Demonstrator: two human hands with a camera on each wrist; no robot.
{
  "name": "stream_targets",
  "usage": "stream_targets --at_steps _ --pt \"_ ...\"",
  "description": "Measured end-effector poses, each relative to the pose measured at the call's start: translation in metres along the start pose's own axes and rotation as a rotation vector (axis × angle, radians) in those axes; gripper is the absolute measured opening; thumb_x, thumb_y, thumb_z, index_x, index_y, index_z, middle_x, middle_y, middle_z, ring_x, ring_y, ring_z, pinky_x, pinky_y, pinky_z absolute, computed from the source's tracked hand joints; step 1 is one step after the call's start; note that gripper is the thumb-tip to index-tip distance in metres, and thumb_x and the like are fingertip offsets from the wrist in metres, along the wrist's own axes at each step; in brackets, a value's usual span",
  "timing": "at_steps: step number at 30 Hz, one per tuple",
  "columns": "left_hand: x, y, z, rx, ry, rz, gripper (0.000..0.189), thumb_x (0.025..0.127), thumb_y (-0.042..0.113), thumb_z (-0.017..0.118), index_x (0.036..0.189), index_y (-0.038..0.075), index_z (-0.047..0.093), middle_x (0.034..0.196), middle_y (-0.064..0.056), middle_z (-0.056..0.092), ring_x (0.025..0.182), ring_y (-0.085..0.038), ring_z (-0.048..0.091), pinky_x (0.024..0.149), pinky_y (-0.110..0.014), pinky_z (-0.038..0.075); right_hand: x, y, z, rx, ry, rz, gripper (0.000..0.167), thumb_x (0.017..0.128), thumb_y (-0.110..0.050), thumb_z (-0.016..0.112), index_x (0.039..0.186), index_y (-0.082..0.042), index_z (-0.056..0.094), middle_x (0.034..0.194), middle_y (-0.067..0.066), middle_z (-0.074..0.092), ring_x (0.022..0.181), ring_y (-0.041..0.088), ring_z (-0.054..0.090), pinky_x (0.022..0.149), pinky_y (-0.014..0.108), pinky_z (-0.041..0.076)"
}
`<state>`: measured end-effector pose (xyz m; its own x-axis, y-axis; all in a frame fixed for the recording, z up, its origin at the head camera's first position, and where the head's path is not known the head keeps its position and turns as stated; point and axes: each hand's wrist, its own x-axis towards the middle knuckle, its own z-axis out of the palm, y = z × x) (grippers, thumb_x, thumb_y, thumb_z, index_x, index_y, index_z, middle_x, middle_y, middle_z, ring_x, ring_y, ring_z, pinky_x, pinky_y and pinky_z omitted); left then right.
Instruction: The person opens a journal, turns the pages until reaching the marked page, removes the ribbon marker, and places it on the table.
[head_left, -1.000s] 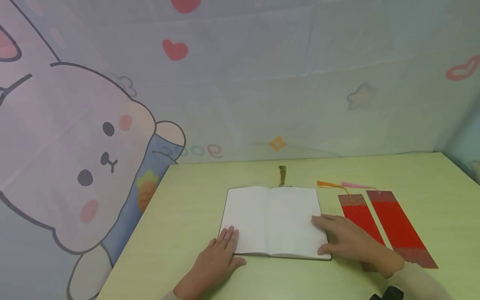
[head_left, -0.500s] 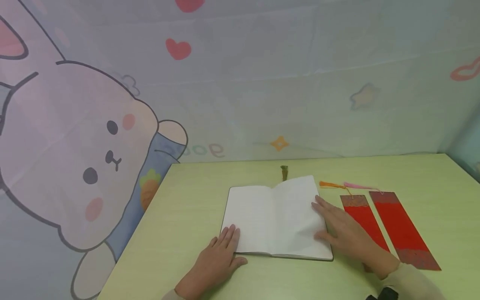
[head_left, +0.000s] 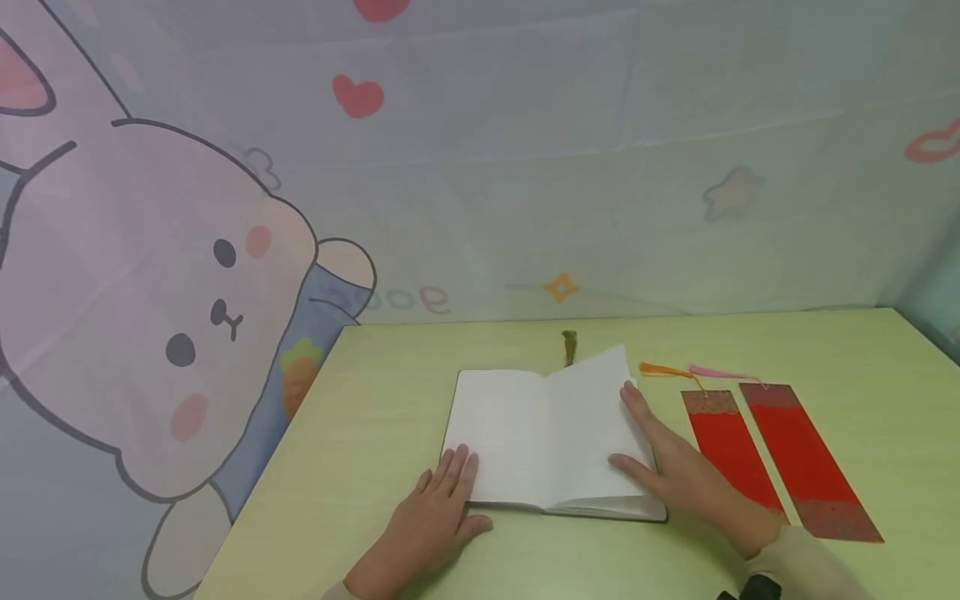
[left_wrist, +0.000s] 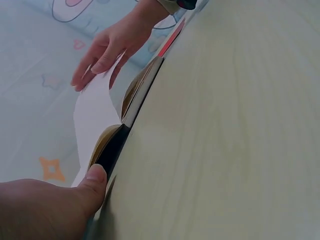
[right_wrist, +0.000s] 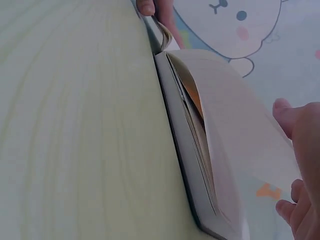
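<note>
An open notebook [head_left: 502,425] with blank-looking pages lies on the table. My left hand [head_left: 435,508] rests flat on its lower left corner, the thumb off the bottom edge. At the right side, my right hand [head_left: 686,471] holds a raised page [head_left: 588,417] by its outer edge, thumb over the front and a finger behind it. The page bows up off the stack in the left wrist view. An orange patch [right_wrist: 192,95] shows under the page in the right wrist view. A green-gold tassel [head_left: 570,346] sticks out beyond the notebook's top edge.
Two red bookmarks lie right of the notebook: the nearer one [head_left: 731,446] with an orange tassel [head_left: 663,369], the farther one [head_left: 806,458] with a pink tassel [head_left: 723,372]. The pale table [head_left: 375,400] ends at a printed cloth backdrop [head_left: 480,167].
My right hand has lifted the right page from lying flat, and its top and bottom corners now stand off the stack. The left hand has stayed on the left page.
</note>
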<state>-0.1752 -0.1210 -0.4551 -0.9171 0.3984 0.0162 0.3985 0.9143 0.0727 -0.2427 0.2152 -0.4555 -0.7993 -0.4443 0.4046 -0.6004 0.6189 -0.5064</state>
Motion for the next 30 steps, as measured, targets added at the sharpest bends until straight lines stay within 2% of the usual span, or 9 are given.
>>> stream_targets --at_steps 6,10,14,20,24,27,30 --pt "-0.002 -0.002 0.001 -0.014 0.005 -0.005 0.077 0.093 0.055 0.042 0.146 0.002 0.024 0.151 -0.018 0.020 0.138 -0.034 0.017 0.105 -0.050 0.026 0.006 -0.013 0.008 0.096 0.076 -0.020 0.082 0.087 -0.026 0.067 0.149 -0.008 0.016 0.154 0.012 0.015 0.139 0.026 0.017 0.103 0.010 0.009" --pt "-0.004 -0.003 0.001 -0.027 0.002 -0.011 0.077 0.092 0.055 0.042 0.147 0.003 0.024 0.151 -0.018 0.020 0.138 -0.034 0.017 0.105 -0.050 0.026 0.010 -0.027 0.013 0.153 0.151 -0.054 0.079 0.085 -0.018 0.068 0.148 -0.005 0.021 0.153 0.013 0.017 0.139 0.021 0.017 0.103 0.009 0.011" --pt "-0.005 -0.002 0.000 -0.041 -0.006 -0.014 0.077 0.093 0.055 0.041 0.147 0.003 0.024 0.151 -0.019 0.019 0.138 -0.034 0.017 0.105 -0.051 0.025 0.014 -0.042 0.018 0.187 0.190 -0.093 0.077 0.084 -0.013 0.069 0.146 -0.003 0.024 0.152 0.016 0.019 0.139 0.021 0.019 0.104 0.011 0.013" --pt "-0.007 -0.003 -0.002 -0.044 0.008 -0.011 0.075 0.093 0.053 0.042 0.146 0.003 0.025 0.150 -0.021 0.020 0.137 -0.036 0.017 0.105 -0.052 0.025 0.016 -0.062 0.024 0.248 0.160 -0.201 0.078 0.084 -0.015 0.069 0.146 -0.003 0.024 0.152 0.021 0.015 0.139 0.023 0.018 0.107 0.017 0.015" --pt "-0.007 -0.004 -0.004 -0.040 0.017 -0.017 0.074 0.094 0.053 0.041 0.146 0.003 0.026 0.150 -0.021 0.020 0.137 -0.036 0.017 0.105 -0.051 0.025 0.017 -0.072 0.032 0.285 0.143 -0.247 0.077 0.087 -0.023 0.067 0.146 -0.003 0.022 0.153 0.021 0.003 0.140 0.029 0.011 0.108 0.020 0.014" --pt "-0.007 -0.005 -0.006 -0.041 0.041 -0.021 0.074 0.094 0.052 0.042 0.145 0.001 0.028 0.149 -0.020 0.023 0.137 -0.035 0.020 0.105 -0.051 0.027 0.019 -0.078 0.040 0.290 0.164 -0.264 0.078 0.089 -0.025 0.065 0.147 -0.002 0.018 0.153 0.021 -0.006 0.137 0.029 0.022 0.106 0.024 0.026" --pt "-0.006 -0.007 -0.007 -0.031 0.079 -0.018 0.073 0.094 0.050 0.043 0.144 -0.001 0.030 0.148 -0.021 0.027 0.135 -0.034 0.025 0.103 -0.051 0.030 0.021 -0.082 0.049 0.246 0.193 -0.300 0.075 0.091 -0.028 0.061 0.145 0.002 0.018 0.152 0.024 -0.003 0.131 0.030 0.034 0.101 0.027 0.035"
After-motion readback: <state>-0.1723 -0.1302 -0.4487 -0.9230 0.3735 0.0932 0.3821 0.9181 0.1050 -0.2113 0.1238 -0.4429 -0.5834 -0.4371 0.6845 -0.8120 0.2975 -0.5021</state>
